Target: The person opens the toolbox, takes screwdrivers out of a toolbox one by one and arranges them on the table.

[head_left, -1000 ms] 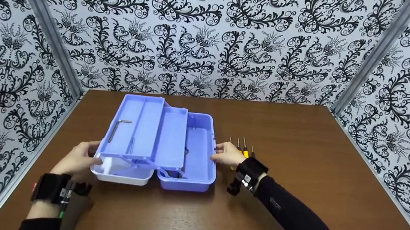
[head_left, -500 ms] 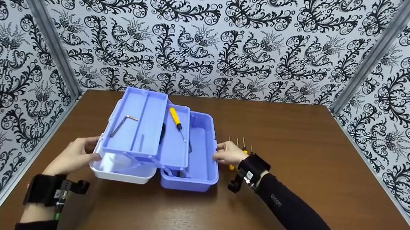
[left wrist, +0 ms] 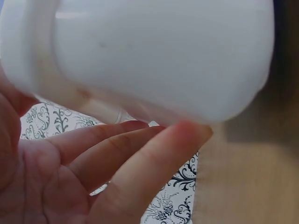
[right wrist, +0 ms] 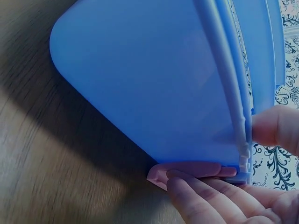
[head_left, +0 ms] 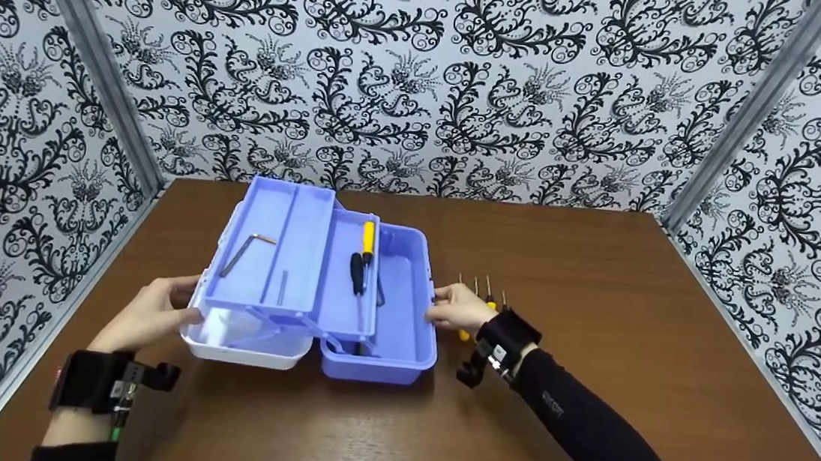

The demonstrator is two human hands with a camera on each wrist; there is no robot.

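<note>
An unfolded purple toolbox (head_left: 376, 372) stands on the table, its white lid (head_left: 244, 357) swung out left and two trays stepped above. My left hand (head_left: 150, 311) grips the lid's left edge; the left wrist view shows fingers against the white lid (left wrist: 163, 56). My right hand (head_left: 462, 309) holds the box's right wall, thumb over the rim, fingers by a pinkish latch (right wrist: 191, 172). In the lower tray (head_left: 337, 284) lie a yellow-handled screwdriver (head_left: 368, 238) and a black-handled screwdriver (head_left: 356, 274). A hex key (head_left: 239, 253) and a thin metal rod (head_left: 283, 287) lie in the upper tray (head_left: 305, 228).
Several yellow-and-black screwdrivers (head_left: 490, 298) lie on the table right of the box, partly hidden behind my right hand. The brown table (head_left: 602, 279) is bounded by patterned walls (head_left: 425, 74) at the back and sides.
The lid and trays have shifted slightly up and right. Yellow-handled and black-handled screwdrivers have come into sight in the lower tray, the yellow one swinging straighter. The hex key has slid rightward.
</note>
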